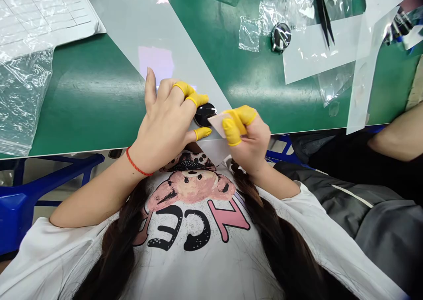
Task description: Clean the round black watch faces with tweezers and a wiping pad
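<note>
A round, glossy black watch head lies on the sheet near the table's front edge. My left hand grips it by the rim, with yellow finger cots on the thumb and two fingers; the index-side tips are at its far side and the thumb at its near side. Just to the right, my right hand, also in yellow finger cots, pinches a small pale, flat square piece. One corner of that piece reaches the right edge of the black face; whether it touches cannot be made out.
Under the work runs a translucent sheet across the green table. A second watch head, black tweezers and clear plastic bags lie at the upper right. Printed paper is at left. Another person's arm shows at right.
</note>
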{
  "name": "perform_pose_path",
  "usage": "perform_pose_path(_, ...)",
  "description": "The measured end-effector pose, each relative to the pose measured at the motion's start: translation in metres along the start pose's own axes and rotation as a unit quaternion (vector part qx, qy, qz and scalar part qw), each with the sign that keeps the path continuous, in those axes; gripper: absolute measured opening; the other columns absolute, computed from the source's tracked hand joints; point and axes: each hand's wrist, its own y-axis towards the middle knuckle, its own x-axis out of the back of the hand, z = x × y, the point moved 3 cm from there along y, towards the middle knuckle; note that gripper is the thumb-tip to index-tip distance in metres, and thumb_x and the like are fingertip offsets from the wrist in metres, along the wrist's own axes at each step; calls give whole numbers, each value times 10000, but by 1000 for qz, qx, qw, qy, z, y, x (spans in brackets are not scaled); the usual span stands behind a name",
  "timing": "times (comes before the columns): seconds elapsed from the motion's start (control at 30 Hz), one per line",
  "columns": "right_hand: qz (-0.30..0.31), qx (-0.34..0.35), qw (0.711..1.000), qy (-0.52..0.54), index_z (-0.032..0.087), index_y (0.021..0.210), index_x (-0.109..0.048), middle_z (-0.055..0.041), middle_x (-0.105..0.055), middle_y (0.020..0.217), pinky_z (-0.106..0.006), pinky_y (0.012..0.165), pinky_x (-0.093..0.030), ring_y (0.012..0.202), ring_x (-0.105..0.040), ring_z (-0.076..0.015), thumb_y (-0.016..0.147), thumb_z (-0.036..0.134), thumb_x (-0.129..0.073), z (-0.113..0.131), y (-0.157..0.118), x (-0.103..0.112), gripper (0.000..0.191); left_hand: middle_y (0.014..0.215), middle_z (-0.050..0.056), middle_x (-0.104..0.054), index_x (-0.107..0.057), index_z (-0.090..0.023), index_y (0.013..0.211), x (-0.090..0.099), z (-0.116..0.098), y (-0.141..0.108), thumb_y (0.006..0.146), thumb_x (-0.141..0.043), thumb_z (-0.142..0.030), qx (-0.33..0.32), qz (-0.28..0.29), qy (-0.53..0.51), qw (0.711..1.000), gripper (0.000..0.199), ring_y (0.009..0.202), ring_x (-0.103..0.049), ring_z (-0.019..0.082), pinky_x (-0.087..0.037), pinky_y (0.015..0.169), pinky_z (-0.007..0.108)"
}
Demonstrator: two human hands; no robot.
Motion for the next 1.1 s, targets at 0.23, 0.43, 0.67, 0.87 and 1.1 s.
perform_pose_path(0.23,-33,-36,996,-76,221,1020,-595,-40,-652,864,-378,770,-470,775,-618,-187,1032,425,-435,-17,-1,-17,260,1282,118,-583,-571,-191,1265,-1,2,-1,920,-663,-402,5,1,-23,1000,414,1334,-448,367,-88,1238,759)
perform_pose_path(0.43,-41,-59,994,-85,221,957,-573,-4,-586,773,-378,761,-454,713,-571,-167,1023,441,-457,-25,-2,-11,257,1259,123,-585,-578,-180,1229,0,1,-1,918,-659,-406,8,-9,-26,1000,392,1344,-449,380,-83,1231,771)
perform_pose_path(0.67,-22,5,998,-66,227,1015,-597,-39,-623,840,-405,774,-467,788,-609,-198,1030,391,-442,-3,4,-18,226,1242,130,-594,-578,-201,1236,-1,0,-2,929,-635,-415,7,-17,0,1000,378,1344,-464,374,-112,1255,735)
perform_pose_path(0.87,-4,-22,995,-94,201,992,-603,-47,-607,837,-437,820,-473,826,-608,-212,1041,422,-407,-22,12,-22,299,1228,127,-611,-622,-196,1186,-5,0,-1,899,-661,-423,6,-30,-6,1000,368,1315,-497,383,-142,1244,745)
perform_pose_path(1.1,12,-78,997,24,218,1046,-611,1,-655,877,-345,748,-513,763,-610,-149,1015,477,-478,-35,20,-5,292,1248,135,-629,-434,-180,1448,-2,1,-5,875,-691,-349,-9,-48,-23,999,651,1294,-522,379,-157,1225,742)
